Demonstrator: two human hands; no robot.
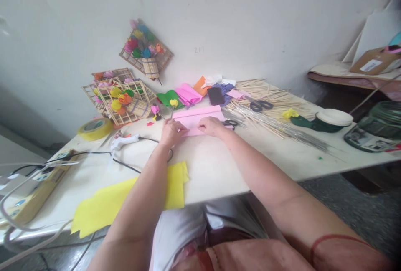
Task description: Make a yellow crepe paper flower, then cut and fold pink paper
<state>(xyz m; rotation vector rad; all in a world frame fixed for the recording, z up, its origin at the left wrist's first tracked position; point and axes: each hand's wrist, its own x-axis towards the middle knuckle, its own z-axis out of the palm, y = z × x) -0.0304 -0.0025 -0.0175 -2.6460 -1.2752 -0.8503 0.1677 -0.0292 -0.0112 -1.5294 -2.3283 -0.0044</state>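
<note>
Both my hands rest on a folded pink sheet [197, 115] lying on the white table [219, 166]. My left hand [171, 132] presses the sheet's near left corner with curled fingers. My right hand [211, 126] presses its near right part, fingers bent down onto it. A small pair of black scissors [231, 123] lies just right of my right hand. A yellow sheet [125, 200] hangs over the table's near edge under my left forearm.
A glue gun [125, 140] with black cord lies left of my hands. Yellow tape roll [95, 128], stick frames with paper flowers [122, 100], coloured sheets [188, 94], a phone [215, 95], wooden sticks [269, 95], larger scissors [261, 105], a green jar [372, 127] and a power strip [40, 179] surround them.
</note>
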